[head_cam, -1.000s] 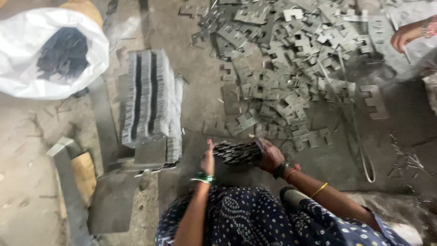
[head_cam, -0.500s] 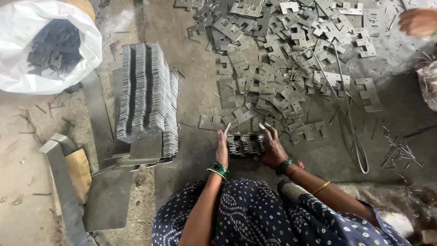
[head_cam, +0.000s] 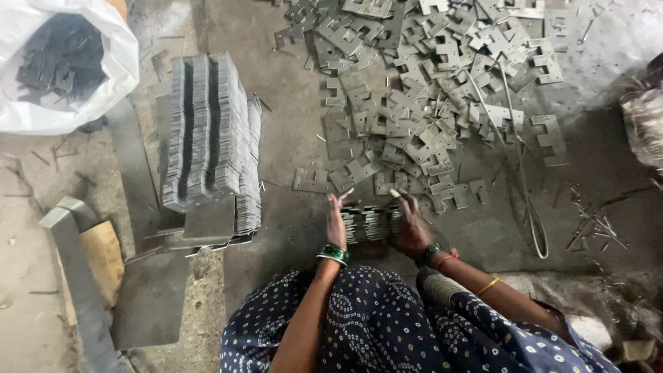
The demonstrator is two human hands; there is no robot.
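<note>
Head view: left hand (head_cam: 336, 222) and right hand (head_cam: 411, 224), palms flat, clamp a small stack of grey stamped steel plates (head_cam: 369, 223) at 6 o'clock. Stiff, heavy, sharp-edged; likely best gripped at its ends.

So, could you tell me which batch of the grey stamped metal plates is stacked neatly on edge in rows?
The tall grey ribbed block of plates left of both hands; the plates ahead lie in a loose flat heap.
</note>
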